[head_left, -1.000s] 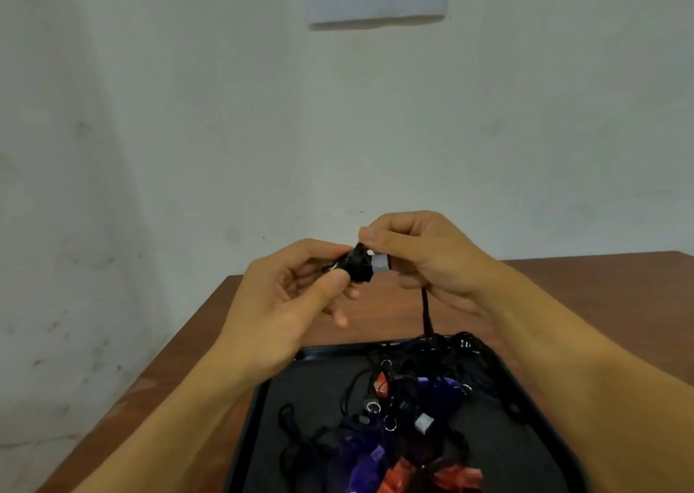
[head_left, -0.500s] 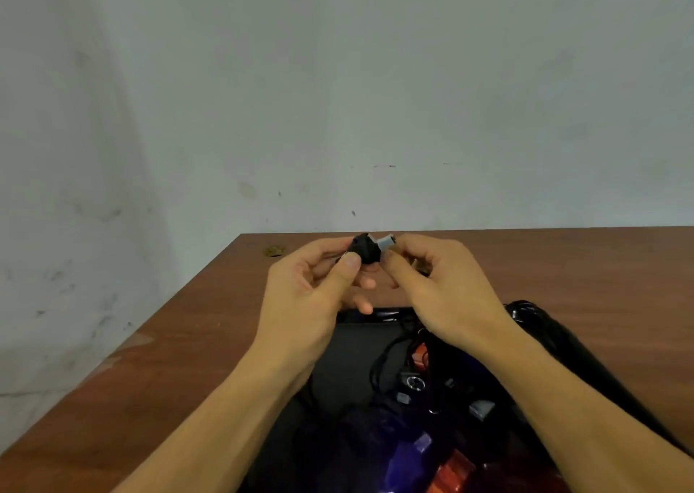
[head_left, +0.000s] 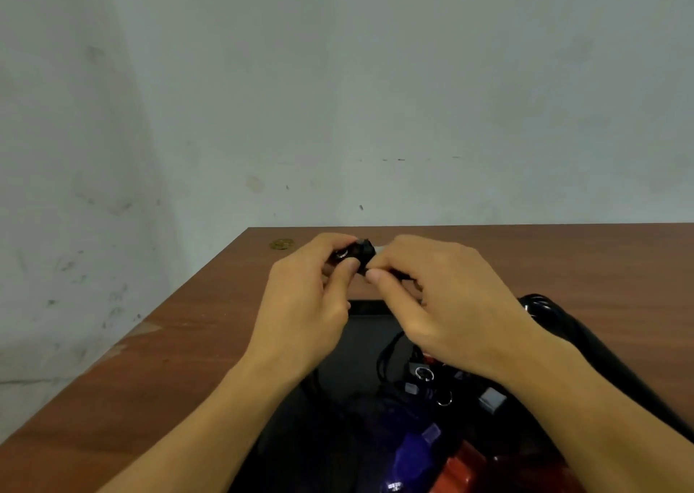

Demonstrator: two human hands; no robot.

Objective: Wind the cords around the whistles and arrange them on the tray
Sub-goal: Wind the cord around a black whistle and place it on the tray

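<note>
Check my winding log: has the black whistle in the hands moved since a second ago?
Yes. The black whistle has come down: it was against the wall, now it sits just above the table's far edge, though the camera tilted too.

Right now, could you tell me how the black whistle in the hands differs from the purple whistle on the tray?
The black whistle is held above the table by both hands; the purple whistle lies on the tray. The black one is cord-wrapped; the purple one lies among loose cords. Both have grey mouthpieces.
</note>
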